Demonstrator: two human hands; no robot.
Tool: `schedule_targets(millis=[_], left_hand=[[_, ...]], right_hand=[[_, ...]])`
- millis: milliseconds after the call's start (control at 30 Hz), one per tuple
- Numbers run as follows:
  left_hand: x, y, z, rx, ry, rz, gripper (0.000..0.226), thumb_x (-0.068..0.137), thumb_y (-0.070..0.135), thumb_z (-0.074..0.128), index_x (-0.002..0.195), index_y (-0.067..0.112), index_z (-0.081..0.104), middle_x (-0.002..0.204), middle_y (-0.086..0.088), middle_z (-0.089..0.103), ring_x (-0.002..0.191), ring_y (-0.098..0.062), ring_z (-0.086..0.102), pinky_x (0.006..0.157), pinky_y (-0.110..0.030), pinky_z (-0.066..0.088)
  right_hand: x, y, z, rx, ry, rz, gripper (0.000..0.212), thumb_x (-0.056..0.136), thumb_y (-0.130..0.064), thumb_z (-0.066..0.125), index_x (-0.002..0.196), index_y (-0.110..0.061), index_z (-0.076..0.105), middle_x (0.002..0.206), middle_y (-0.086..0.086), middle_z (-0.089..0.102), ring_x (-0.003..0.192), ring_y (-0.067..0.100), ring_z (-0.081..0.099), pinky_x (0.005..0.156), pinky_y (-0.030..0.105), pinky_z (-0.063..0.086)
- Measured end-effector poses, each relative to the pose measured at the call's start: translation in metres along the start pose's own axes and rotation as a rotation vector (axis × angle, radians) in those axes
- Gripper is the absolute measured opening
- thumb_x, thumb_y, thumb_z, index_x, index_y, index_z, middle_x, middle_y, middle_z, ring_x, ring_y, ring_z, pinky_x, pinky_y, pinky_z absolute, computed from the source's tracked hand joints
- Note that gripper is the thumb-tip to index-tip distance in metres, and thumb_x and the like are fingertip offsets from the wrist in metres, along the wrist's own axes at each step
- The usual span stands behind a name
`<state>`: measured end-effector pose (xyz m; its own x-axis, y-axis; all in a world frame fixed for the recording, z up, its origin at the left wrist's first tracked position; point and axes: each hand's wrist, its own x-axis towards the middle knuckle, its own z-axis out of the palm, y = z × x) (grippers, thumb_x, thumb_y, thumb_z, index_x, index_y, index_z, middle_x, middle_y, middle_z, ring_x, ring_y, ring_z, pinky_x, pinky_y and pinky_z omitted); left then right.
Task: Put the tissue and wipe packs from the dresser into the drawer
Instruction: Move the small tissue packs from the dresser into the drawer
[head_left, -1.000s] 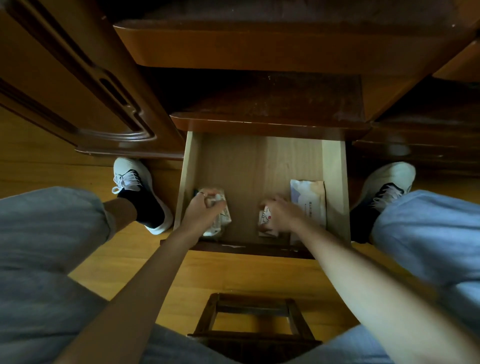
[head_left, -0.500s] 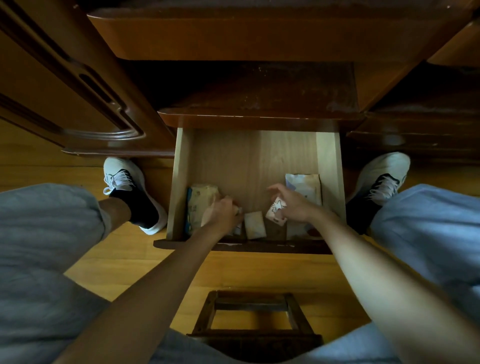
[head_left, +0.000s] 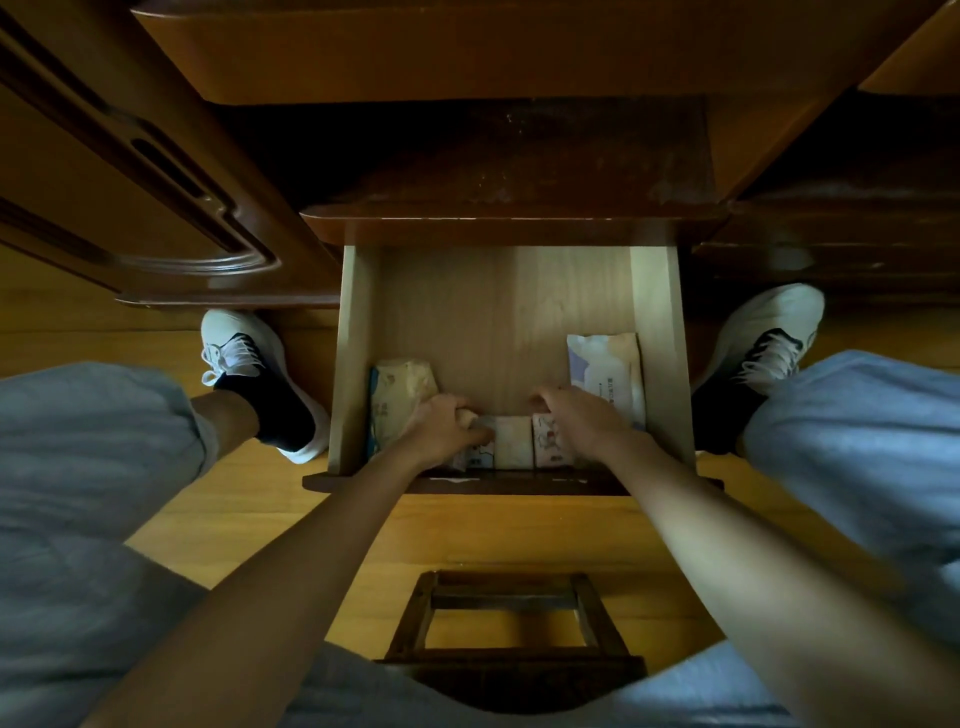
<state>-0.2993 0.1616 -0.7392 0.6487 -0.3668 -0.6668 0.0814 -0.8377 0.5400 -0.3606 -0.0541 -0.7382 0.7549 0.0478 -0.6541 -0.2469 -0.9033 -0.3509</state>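
The light wooden drawer (head_left: 356, 332) stands pulled out below the dark dresser. A yellowish tissue pack (head_left: 400, 387) lies at its left wall and a white wipe pack (head_left: 605, 364) at its right wall. Three small tissue packs stand in a row along the front: my left hand (head_left: 444, 428) grips the left small pack (head_left: 475, 452), a plain cream pack (head_left: 513, 441) sits in the middle, and my right hand (head_left: 584, 421) presses on the right small printed pack (head_left: 548, 441).
The dresser top (head_left: 519, 218) overhangs the drawer's back. A dark cabinet door (head_left: 130, 197) stands at the left. My white shoes (head_left: 234, 353) flank the drawer on the wooden floor. A small wooden stool (head_left: 506, 618) sits between my knees.
Both hands have drawn toward the drawer's front. The small packs now stand side by side in a row; the right hand has lowered its printed pack beside the cream one.
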Motion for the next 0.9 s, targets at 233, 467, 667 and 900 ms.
schedule_targets(millis=[233, 467, 667, 900], left_hand=[[-0.007, 0.017, -0.031, 0.101, 0.356, 0.142, 0.039, 0.087, 0.055, 0.068, 0.1, 0.019, 0.065, 0.102, 0.001, 0.057, 0.088, -0.013, 0.058, 0.07, -0.027, 0.048], [-0.002, -0.009, -0.04, -0.162, 0.172, -0.043, 0.027, 0.09, 0.035, 0.071, 0.111, 0.022, 0.062, 0.106, 0.005, 0.06, 0.103, -0.015, 0.058, 0.072, -0.022, 0.043], [-0.005, -0.018, -0.039, -0.254, 0.142, -0.111, 0.032, 0.084, 0.029, 0.071, 0.112, 0.036, 0.058, 0.099, 0.022, 0.055, 0.09, 0.002, 0.052, 0.067, -0.018, 0.038], [-0.002, -0.005, -0.043, -0.585, 0.172, -0.108, 0.034, 0.089, 0.015, 0.071, 0.121, 0.026, 0.064, 0.117, 0.004, 0.063, 0.101, -0.01, 0.062, 0.079, -0.025, 0.054]], right_hand=[[0.001, -0.003, 0.003, -0.007, 0.139, -0.037, 0.062, 0.093, -0.018, 0.068, 0.148, -0.026, 0.043, 0.143, 0.004, 0.056, 0.13, 0.023, 0.051, 0.098, 0.043, 0.051], [0.012, -0.038, 0.004, 0.01, 0.097, -0.225, 0.057, 0.097, -0.028, 0.065, 0.151, -0.021, 0.047, 0.15, 0.005, 0.053, 0.141, 0.028, 0.043, 0.111, 0.048, 0.041], [0.015, -0.057, 0.024, -0.008, 0.045, -0.264, 0.025, 0.094, -0.014, 0.065, 0.119, -0.012, 0.065, 0.119, 0.011, 0.067, 0.116, 0.03, 0.06, 0.097, 0.048, 0.05], [0.015, -0.05, -0.006, 0.437, 0.116, -0.115, 0.055, 0.099, -0.047, 0.059, 0.148, -0.026, 0.048, 0.137, -0.003, 0.06, 0.121, 0.016, 0.058, 0.098, 0.04, 0.052]])
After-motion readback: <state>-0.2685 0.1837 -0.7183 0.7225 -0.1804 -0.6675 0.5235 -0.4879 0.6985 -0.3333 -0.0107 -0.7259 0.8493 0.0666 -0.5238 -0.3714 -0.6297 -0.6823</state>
